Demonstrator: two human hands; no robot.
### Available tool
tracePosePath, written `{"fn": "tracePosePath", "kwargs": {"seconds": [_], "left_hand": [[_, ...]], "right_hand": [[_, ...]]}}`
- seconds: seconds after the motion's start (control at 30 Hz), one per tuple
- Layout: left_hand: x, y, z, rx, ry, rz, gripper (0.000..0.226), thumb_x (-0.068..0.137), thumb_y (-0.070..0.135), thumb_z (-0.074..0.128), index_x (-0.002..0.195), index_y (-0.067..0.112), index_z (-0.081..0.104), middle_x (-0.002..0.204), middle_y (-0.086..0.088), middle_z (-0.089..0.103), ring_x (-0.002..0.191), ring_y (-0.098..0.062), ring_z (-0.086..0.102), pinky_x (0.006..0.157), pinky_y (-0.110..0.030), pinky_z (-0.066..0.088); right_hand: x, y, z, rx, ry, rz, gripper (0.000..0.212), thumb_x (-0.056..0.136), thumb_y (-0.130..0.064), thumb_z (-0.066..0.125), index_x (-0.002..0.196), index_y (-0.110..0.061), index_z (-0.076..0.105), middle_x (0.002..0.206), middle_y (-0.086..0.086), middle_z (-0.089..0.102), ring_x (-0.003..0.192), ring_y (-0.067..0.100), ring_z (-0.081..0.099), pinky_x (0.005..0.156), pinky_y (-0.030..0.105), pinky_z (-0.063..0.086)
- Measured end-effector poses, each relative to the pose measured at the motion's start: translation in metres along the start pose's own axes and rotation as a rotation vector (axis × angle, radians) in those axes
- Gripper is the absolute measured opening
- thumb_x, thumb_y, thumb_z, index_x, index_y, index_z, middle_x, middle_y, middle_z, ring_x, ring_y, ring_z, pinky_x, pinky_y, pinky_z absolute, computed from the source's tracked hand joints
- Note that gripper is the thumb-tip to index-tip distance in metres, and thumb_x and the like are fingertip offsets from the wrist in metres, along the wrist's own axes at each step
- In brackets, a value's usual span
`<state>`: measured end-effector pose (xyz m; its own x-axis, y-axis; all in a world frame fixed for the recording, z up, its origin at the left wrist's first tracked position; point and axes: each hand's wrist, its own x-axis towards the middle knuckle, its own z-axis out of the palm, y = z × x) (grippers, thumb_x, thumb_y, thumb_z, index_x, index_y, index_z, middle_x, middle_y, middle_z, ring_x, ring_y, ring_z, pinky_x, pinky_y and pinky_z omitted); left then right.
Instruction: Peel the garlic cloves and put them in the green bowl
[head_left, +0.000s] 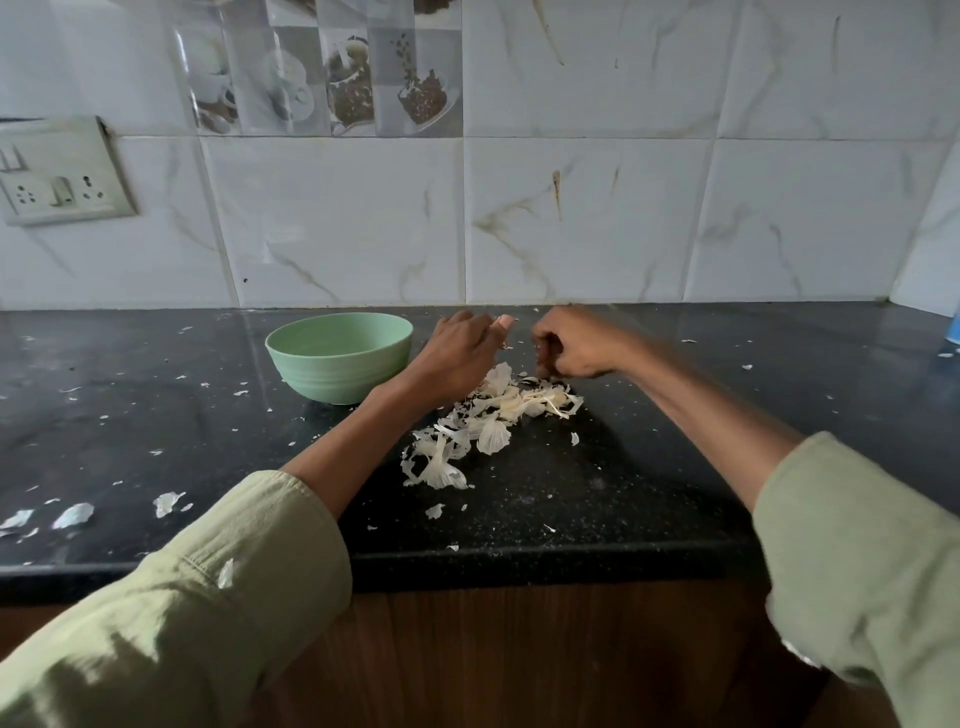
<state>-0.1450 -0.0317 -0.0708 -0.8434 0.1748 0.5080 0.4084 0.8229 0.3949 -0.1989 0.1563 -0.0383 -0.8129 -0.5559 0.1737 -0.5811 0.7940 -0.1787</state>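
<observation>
Both hands work above a black table, just in front of a tiled wall (571, 218). The left hand (457, 358) is seen from the back, its fingers curled, and it pinches a small pale clove (503, 323) at its fingertips; only the tip of the clove shows past the fingers. The right hand (576, 343) is just beside it, a narrow gap between the two, with its fingers curled in toward the palm. It is blurred, and I cannot tell whether it holds anything.

A green bowl (340, 358) stands upright on the table (675, 467), just left of the left hand and close to its wrist. The part of its inside that shows is bare; the near wall hides the bottom.

Under and in front of the hands lies a loose pile of white garlic skins (483, 421), running from below the right hand down toward the near edge. Smaller flakes (72, 514) are scattered over the table, mostly to the left.

Both forearms reach in from the bottom corners, in pale green sleeves (208, 597) pushed up. A switch plate (57, 171) is fixed to the wall at the left. A band of picture tiles (322, 67) with cups runs along the top. A blue thing (955, 332) is cut by the right edge.
</observation>
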Motion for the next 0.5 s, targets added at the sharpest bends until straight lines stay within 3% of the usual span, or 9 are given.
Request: {"fn": "tracePosePath", "kwargs": {"seconds": [0.17, 0.27, 0.4, 0.5], "left_hand": [[0.002, -0.006, 0.003, 0.023, -0.006, -0.030, 0.042, 0.114, 0.034, 0.037, 0.115, 0.009, 0.071, 0.109, -0.001, 0.061, 0.112, -0.023, 0.054, 0.097, -0.039, 0.040], [0.006, -0.006, 0.004, 0.021, 0.022, -0.053, 0.024, 0.109, 0.029, 0.054, 0.114, 0.011, 0.070, 0.110, 0.001, 0.066, 0.104, -0.020, 0.061, 0.079, -0.030, 0.041], [0.004, 0.000, -0.003, -0.060, 0.135, -0.036, 0.017, 0.104, 0.028, 0.065, 0.106, 0.012, 0.071, 0.096, 0.001, 0.074, 0.089, -0.019, 0.067, 0.077, -0.036, 0.052], [0.004, 0.000, -0.006, -0.134, 0.216, -0.058, 0.018, 0.102, 0.030, 0.070, 0.094, 0.013, 0.070, 0.082, -0.003, 0.074, 0.077, -0.024, 0.069, 0.073, -0.041, 0.054]], "right_hand": [[-0.002, 0.006, 0.000, 0.095, 0.011, 0.035, 0.011, 0.091, 0.004, 0.070, 0.096, -0.005, 0.070, 0.081, -0.008, 0.067, 0.074, 0.004, 0.062, 0.058, 0.015, 0.042], [0.000, 0.006, 0.006, 0.282, 0.124, -0.016, 0.015, 0.090, -0.002, 0.075, 0.090, -0.014, 0.067, 0.088, -0.002, 0.070, 0.078, 0.010, 0.065, 0.068, 0.022, 0.050], [0.001, -0.006, -0.001, 0.798, 0.197, -0.108, 0.010, 0.095, -0.002, 0.069, 0.103, 0.003, 0.065, 0.087, 0.015, 0.076, 0.072, 0.018, 0.075, 0.068, 0.027, 0.061], [0.000, -0.007, -0.002, 0.907, 0.183, -0.132, 0.019, 0.097, -0.002, 0.067, 0.112, 0.009, 0.061, 0.093, 0.023, 0.075, 0.080, 0.026, 0.075, 0.071, 0.030, 0.062]]}}
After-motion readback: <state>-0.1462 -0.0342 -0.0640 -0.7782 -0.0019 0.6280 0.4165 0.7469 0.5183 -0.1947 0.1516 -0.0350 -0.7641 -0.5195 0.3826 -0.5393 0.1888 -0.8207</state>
